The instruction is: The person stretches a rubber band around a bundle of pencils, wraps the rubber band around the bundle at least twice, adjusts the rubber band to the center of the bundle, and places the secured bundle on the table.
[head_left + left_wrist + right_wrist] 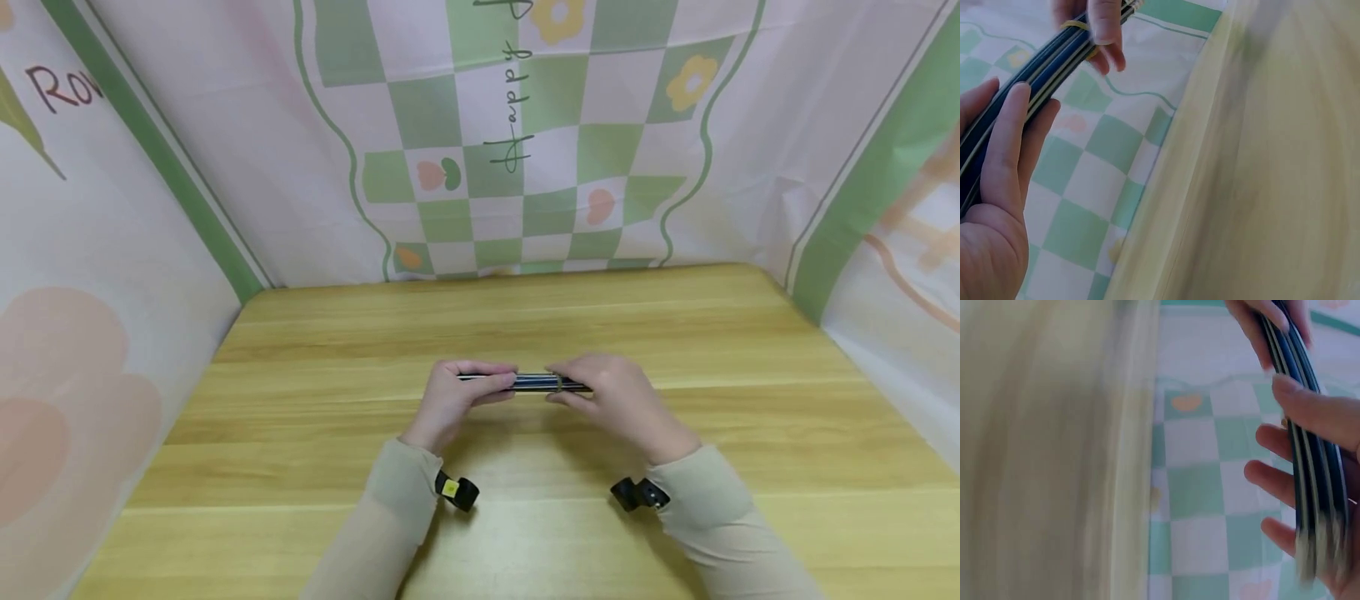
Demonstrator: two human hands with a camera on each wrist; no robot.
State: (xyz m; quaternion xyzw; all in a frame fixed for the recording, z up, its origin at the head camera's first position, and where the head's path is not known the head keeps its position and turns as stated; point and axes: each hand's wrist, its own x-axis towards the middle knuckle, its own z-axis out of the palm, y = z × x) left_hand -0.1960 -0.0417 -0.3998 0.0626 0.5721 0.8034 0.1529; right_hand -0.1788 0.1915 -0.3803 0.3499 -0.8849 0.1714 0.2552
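Observation:
A bundle of slim dark-blue and black pencil-like sticks with pale stripes (534,382) is held level above the table, crosswise between both hands. My left hand (457,396) grips its left part, thumb on the near side and fingers behind. A yellowish rubber band (1075,25) goes round the bundle towards its right part. At that band my right hand (618,400) pinches the bundle between thumb and fingers. In the right wrist view the bundle (1310,456) runs along the right palm, its pale near ends blurred.
The wood-grain table (300,350) lies under both hands. Behind it hangs a green-and-white checked cloth (487,217), with printed cloth at both sides too. A black wrist camera (457,492) sits on the left wrist, and another black camera (637,493) on the right.

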